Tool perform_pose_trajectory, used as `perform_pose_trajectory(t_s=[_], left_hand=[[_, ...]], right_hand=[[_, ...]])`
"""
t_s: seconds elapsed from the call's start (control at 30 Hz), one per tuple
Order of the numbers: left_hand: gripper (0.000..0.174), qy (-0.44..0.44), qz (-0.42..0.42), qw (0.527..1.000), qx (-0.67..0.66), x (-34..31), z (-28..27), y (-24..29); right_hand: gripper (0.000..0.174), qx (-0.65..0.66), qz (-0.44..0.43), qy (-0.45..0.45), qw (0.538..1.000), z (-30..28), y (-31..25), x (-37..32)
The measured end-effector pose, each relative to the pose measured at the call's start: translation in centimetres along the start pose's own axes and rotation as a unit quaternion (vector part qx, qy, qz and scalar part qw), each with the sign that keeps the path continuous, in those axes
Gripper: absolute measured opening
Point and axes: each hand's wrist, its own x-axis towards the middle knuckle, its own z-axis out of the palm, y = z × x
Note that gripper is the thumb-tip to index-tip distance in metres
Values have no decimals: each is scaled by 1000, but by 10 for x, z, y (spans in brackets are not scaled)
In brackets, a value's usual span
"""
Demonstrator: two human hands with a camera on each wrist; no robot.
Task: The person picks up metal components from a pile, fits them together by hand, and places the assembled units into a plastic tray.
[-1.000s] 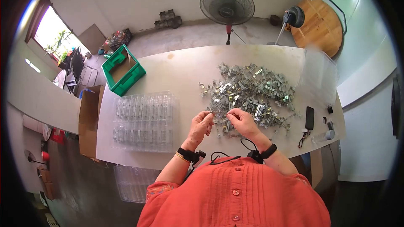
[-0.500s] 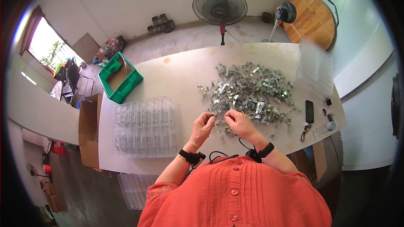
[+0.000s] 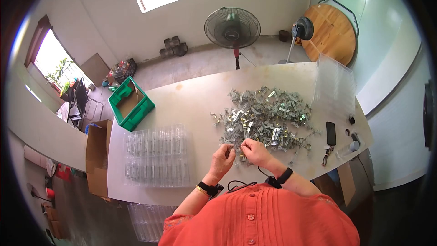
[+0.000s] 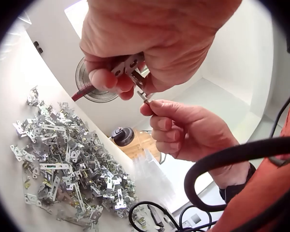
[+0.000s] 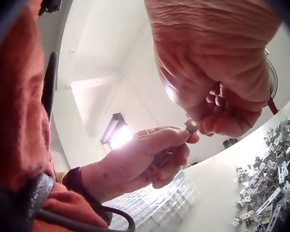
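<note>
My left hand (image 3: 221,163) grips a small metal bracket (image 4: 130,65) with punched holes, its end sticking out between thumb and fingers. Facing it, my right hand (image 3: 258,153) pinches a small metal piece (image 4: 144,96) between thumb and forefinger. The two sets of fingertips nearly meet; in the right wrist view a holed metal end (image 5: 191,125) shows between them. Both hands are over the near edge of a loose pile of metal brackets (image 3: 268,114), some with brass-coloured parts. The fingers hide most of what each hand holds.
Left of the hands, clear plastic trays (image 3: 157,155) with rows of parts lie on the table (image 3: 200,105). A green crate (image 3: 132,105) stands at the back left. On the right are stacked clear trays (image 3: 335,84), a phone (image 3: 331,133) and a small bottle (image 3: 354,146). Black cables hang near the wrists.
The head view has tilted up, so the table and hands sit lower in it. The hands stay close together at the pile, still holding small metal parts.
</note>
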Motion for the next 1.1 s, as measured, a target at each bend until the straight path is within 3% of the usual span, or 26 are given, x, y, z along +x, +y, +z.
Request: perform_pose_trajectory(t_s=[0.07,0.17,0.2,0.27,0.33,0.53,0.6,0.73,0.87,0.97,1.0,1.1], left_hand=[[11,-13,-14,1000,4,0,5,3],[17,-31,-21,999,33,-1,10,5],[18,-48,-23,997,49,-2,11,6],[23,-44,-26,997,62,-4,16,8],[27,-66,-48,995,59,-5,21,8],[24,-40,-9,998,56,-5,30,4],[25,-101,-9,991,82,-5,25,10],[25,-128,41,983,122,-6,20,1],[23,-160,61,979,111,-7,9,2],[22,-181,67,976,102,-7,6,-10],[22,-176,67,977,104,-7,2,-8],[20,-216,55,967,119,-8,-6,-6]], right_hand=[[18,29,13,-6,999,-3,7,-1],[16,150,143,-106,973,-12,9,-3],[16,146,137,-111,974,-14,11,-3],[18,256,218,-157,929,-19,18,-3],[19,262,204,-177,927,-27,20,-3],[20,295,289,-185,892,-41,27,2],[21,281,311,-198,886,-43,29,6],[17,319,345,-242,849,-43,28,10],[14,314,336,-255,850,-28,42,15],[11,238,242,-226,913,-9,61,24],[11,235,239,-229,914,-6,54,26],[11,317,186,-105,924,-2,35,24]])
